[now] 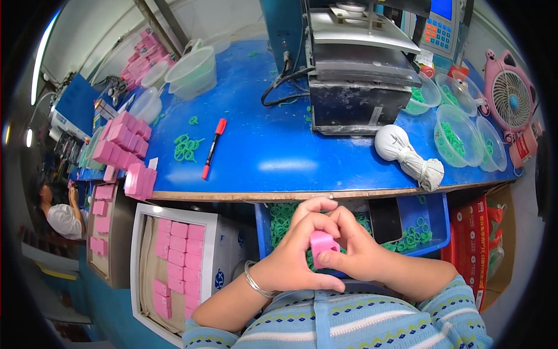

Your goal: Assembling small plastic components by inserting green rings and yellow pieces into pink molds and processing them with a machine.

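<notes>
Both hands meet below the table's front edge, close to my chest. My left hand [293, 256], with a silver bracelet on the wrist, and my right hand [357, 250] grip a small pink box [322, 244] between their fingers. Under the hands a blue tray [433, 212] holds several green rings [415, 235] and a dark phone [385, 220]. More green rings [186, 145] lie loose on the blue table [261, 151] beside a red marker [213, 147].
Pink boxes are stacked at the table's left end [125, 148] and packed in a white carton [177, 256] below. A grey press machine [357, 70], a white cloth bag [407, 154], clear bowls of green rings [456, 136], empty plastic bowls [192, 72] and a pink fan [510, 96] stand on the table. Another person [61, 212] sits far left.
</notes>
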The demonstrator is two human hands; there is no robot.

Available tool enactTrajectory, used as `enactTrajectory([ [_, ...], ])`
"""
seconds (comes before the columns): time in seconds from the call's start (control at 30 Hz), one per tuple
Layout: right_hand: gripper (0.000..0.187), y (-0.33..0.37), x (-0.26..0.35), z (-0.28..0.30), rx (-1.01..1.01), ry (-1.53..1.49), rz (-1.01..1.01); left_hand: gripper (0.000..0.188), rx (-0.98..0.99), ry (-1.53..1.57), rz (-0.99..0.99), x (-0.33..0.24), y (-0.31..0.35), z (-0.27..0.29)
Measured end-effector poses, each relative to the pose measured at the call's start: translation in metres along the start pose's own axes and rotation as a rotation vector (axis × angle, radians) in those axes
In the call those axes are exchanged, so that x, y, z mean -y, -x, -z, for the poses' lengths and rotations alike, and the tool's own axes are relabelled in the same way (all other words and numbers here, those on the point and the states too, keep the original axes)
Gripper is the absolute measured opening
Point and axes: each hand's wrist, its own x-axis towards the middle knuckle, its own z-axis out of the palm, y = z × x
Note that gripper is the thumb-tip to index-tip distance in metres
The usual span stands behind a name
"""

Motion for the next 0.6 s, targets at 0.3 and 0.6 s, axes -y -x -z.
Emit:
enactTrajectory([
  [0.3,0.019,-0.026,0.013,0.019,-0.05,0.399,0.286,0.027,-0.314,0.875,0.272,0.0,-0.014,-0.007],
  [0.6,0.026,-0.02,0.013,0.007,-0.197,-0.465,-0.012,0.023,-0.377,1.163,0.184,0.013,-0.017,-0.01],
])
